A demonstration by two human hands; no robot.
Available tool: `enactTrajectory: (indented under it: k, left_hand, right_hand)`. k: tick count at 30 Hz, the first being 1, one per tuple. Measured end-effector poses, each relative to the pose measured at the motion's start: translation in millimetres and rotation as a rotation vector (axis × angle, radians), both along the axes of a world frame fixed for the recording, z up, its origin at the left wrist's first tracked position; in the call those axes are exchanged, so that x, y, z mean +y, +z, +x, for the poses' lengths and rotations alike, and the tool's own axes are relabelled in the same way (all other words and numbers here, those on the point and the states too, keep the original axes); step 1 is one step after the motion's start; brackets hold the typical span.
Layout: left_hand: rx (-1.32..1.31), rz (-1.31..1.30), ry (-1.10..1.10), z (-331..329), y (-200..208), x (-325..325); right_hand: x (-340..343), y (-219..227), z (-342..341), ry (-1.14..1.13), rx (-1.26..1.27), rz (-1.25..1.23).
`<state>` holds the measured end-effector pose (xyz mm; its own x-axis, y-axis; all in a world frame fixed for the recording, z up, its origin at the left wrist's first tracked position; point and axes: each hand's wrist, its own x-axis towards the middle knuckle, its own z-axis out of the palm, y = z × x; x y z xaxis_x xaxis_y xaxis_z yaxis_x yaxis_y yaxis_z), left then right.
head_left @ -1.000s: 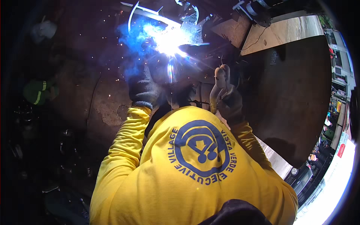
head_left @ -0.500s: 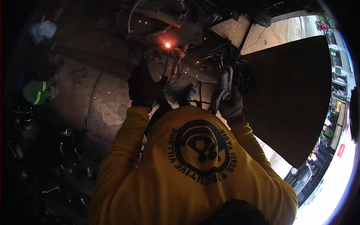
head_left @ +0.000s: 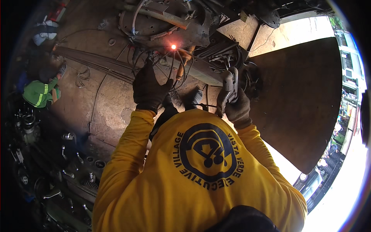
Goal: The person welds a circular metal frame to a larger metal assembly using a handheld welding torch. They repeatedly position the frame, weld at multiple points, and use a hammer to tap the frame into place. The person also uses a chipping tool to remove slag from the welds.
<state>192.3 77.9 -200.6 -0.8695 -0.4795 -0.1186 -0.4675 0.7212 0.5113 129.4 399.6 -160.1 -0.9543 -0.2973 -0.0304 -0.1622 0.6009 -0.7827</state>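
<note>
My left hand (head_left: 148,89), in a dark glove, reaches up to a workpiece of thin bent metal rods (head_left: 170,69). Its thumb and fingers stand wide apart against the rods, and the fingertips are partly hidden among them. At the top of the rods a small spot (head_left: 173,46) glows red-hot. Behind it an orange-brown metal bar (head_left: 184,63) slants downward. My right hand (head_left: 238,109), also gloved, is wrapped round a grey tool (head_left: 229,87) that looks like a welding electrode holder. Any electrode in its jaws cannot be made out.
A round metal plate (head_left: 162,29) with curved bars lies ahead. Long rods (head_left: 96,63) cross the floor on the left. A dark panel (head_left: 297,104) stands at right. A person in green (head_left: 38,92) crouches at far left; metal parts (head_left: 69,166) crowd the lower left.
The picture has turned from dark to bright. The flying sparks are gone and the glow has shrunk to a small red spot. Both hands stay nearly in place.
</note>
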Motion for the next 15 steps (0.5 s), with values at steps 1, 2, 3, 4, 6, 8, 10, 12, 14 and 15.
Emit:
enactTrajectory:
  k: [1, 2, 3, 4, 6, 8, 10, 12, 14, 15]
  left_hand:
    - [0.020, -0.021, -0.008, 2, -3, -1]
    - [0.040, -0.041, -0.017, 4, -8, -2]
    - [0.060, -0.062, -0.026, 5, -12, -2]
    - [0.050, -0.066, -0.020, 5, -12, -2]
    - [0.031, -0.075, -0.009, 5, -13, -2]
    - [-0.089, -0.013, 0.041, 3, 5, -3]
    - [-0.062, -0.027, 0.083, 2, 4, -1]
    - [0.011, -0.087, 0.061, 7, -6, -2]
    - [-0.139, 0.063, 0.057, 1, -1, -7]
    - [-0.051, 0.078, 0.070, -1, 3, -7]
  right_hand:
    - [-1, 1, 0, 0.005, 0.001, -0.011]
    - [-3, 3, 0, 0.014, 0.007, -0.007]
    - [-5, 7, 0, 0.022, 0.014, -0.002]
    - [-7, 10, 0, 0.030, 0.020, 0.001]
    - [-5, 7, 0, 0.052, 0.021, 0.003]
    - [0, 3, 0, 0.068, 0.012, -0.034]
    - [4, -1, 1, 0.082, -0.006, -0.111]
    - [4, 1, 0, 0.073, -0.054, -0.070]
    - [2, 0, 1, 0.077, -0.098, -0.193]
    - [1, 3, 0, 0.082, -0.085, -0.170]
